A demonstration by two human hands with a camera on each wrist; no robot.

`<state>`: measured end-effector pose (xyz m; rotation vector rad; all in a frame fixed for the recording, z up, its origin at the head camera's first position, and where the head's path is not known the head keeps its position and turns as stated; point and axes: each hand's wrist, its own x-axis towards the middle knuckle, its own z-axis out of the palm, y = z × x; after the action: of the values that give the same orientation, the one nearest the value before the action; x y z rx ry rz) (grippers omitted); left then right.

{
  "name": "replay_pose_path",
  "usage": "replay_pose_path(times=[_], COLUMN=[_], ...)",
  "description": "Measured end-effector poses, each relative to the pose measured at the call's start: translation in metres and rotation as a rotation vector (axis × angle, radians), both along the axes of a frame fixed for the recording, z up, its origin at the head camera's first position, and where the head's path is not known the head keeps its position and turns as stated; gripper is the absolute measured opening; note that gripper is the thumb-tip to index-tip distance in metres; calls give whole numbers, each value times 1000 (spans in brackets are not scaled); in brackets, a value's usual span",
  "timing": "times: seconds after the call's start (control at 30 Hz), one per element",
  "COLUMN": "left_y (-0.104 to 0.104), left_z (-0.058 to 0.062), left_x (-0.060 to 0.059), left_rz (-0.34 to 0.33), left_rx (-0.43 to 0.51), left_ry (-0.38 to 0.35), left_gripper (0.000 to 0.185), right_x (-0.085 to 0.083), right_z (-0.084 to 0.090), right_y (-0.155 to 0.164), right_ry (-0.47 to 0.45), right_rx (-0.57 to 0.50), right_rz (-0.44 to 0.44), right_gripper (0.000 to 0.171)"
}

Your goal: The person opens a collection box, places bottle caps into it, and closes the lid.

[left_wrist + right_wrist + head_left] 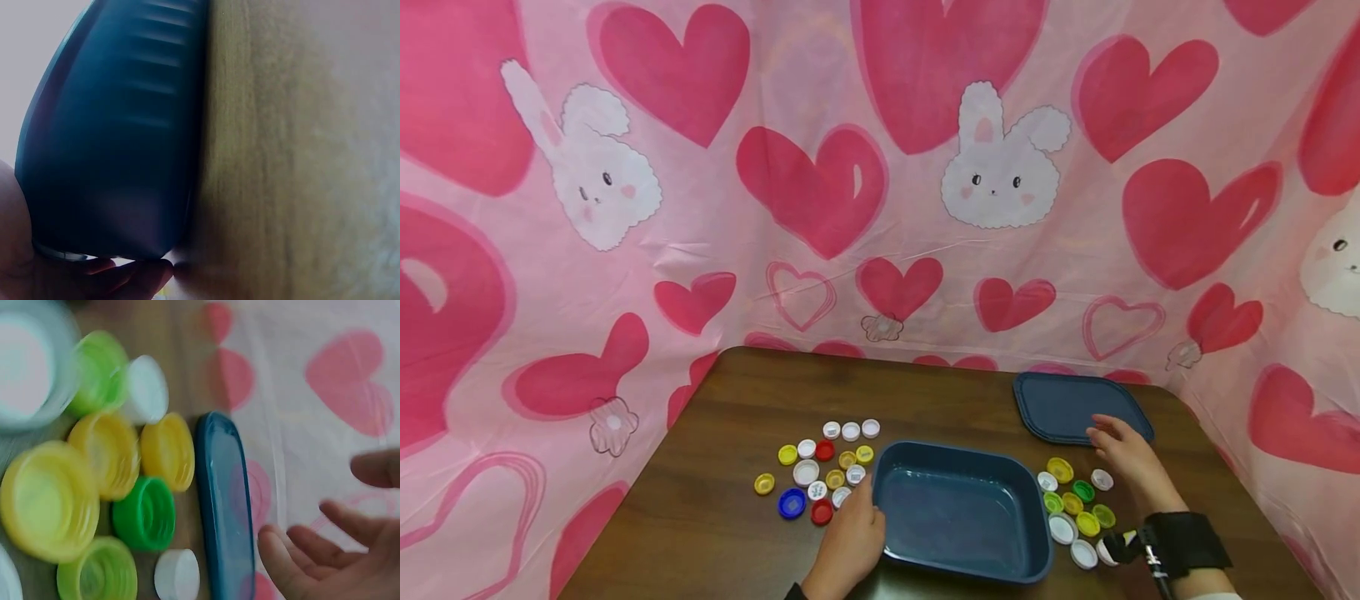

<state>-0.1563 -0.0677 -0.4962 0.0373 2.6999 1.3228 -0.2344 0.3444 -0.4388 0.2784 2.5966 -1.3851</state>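
Note:
A dark blue plastic box [962,512], without its lid on, stands at the middle of the table's near side. My left hand [850,537] grips its left wall; in the left wrist view the fingers [147,275] bend round the box's side [119,169]. On the right, my right hand [1129,458] hovers beside the near right corner of the flat blue lid [1078,408], its fingers loosely spread and holding nothing. The right wrist view shows a gap between that hand [337,556] and the lid [225,506].
Several bottle caps, white, yellow, red and blue [792,503], lie left of the box. Another group, yellow, white and green [1083,491], sits between the box and my right wrist. The brown table [700,500] meets a pink heart-patterned cloth [820,192] behind.

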Motion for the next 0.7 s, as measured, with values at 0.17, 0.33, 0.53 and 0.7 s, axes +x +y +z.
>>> replay_pose_path(times=[0.17,0.33,0.53,0.7], left_y=[0,0,0,0], left_z=[0,0,1,1], left_x=[0,1,1,0], left_rz=[10,5,-2,1], left_rx=[-9,-9,-5,-5], left_ry=[1,9,7,-2], left_gripper=[48,47,47,48], right_x=[7,12,14,15], right_z=[0,-10,-20,-23], right_y=[-14,-21,-29,-33], right_ry=[109,257,348,327], right_rx=[281,410,524,601], right_rz=[148,277,431,480], right_gripper=[60,53,52,52])
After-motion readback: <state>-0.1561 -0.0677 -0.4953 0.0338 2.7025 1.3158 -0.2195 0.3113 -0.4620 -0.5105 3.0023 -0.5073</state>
